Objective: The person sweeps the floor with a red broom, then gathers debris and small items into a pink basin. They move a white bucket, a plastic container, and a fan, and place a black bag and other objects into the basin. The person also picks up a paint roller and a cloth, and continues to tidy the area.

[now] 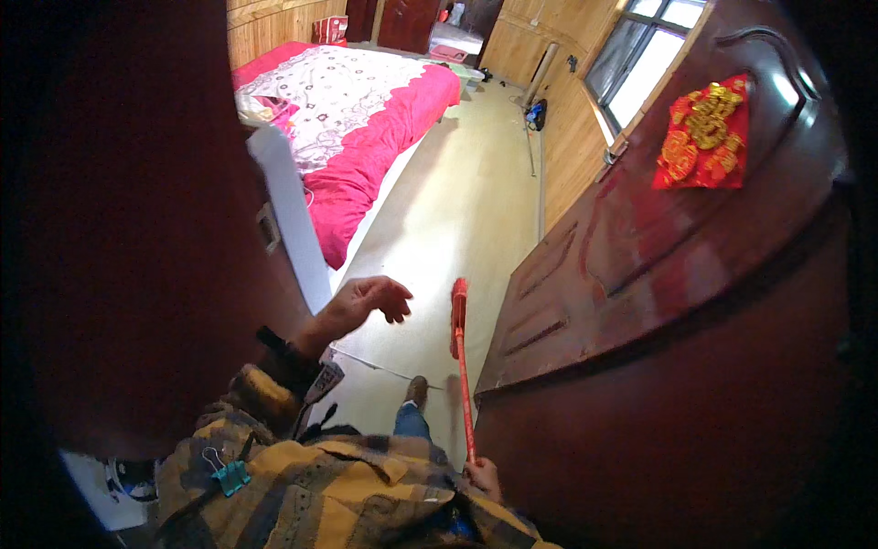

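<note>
A red broom point(460, 357) stands nearly upright just right of the frame's centre, its thin handle running from the lower middle of the picture up to a narrow red head that rests low over the pale floor point(457, 210). The right hand point(483, 476), at the bottom centre, grips the lower end of the handle; its fingers point(475, 469) are closed round the stick, though only the knuckles show above a yellow and dark plaid sleeve point(347, 494). The broom head lies well above that hand in the frame, and just right of the left hand point(366, 302), with a gap of floor between them.

The left hand reaches out from the left centre, palm down, fingers apart and slightly curled, holding nothing. It hovers beside the edge of a white panel point(293, 229) that rises toward the upper left.

Below the broom head a brown shoe point(417, 391) and a blue trouser leg point(412, 423) stand on the floor. A teal binder clip point(230, 476) is fixed to the plaid cloth at the lower left.

To the right of the handle, a dark red wooden door point(658, 311) fills the right half of the frame and carries a red and gold ornament point(704, 137) near the upper right. In the upper left lies a bed point(366, 119) with a pink and white flowered cover. A window point(640, 55) sits at the top right above wood-panelled walls.
</note>
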### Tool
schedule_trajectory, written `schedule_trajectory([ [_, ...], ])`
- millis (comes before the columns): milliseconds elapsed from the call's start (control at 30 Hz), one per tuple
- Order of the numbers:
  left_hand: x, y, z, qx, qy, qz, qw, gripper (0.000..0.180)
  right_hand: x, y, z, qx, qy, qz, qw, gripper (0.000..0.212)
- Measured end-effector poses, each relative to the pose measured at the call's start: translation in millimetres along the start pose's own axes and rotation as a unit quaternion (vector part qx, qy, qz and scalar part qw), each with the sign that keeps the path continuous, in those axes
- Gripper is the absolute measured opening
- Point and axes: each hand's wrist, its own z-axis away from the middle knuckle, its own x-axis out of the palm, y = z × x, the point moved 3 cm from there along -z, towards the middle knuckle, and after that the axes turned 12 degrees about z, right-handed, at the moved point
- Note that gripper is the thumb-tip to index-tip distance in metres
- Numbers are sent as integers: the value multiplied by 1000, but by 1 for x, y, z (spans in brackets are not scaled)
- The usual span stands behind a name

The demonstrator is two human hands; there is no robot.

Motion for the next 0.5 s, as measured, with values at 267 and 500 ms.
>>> schedule_trajectory([
  [267, -226, -62, -103, -166, 399, -6, 902, 37, -114, -193, -231, 19, -13, 23, 999, 11],
  [500, -367, -110, -196, -170, 512, 93, 837, 36, -165, -368, -414, -9, -32, -32, 999, 9],
])
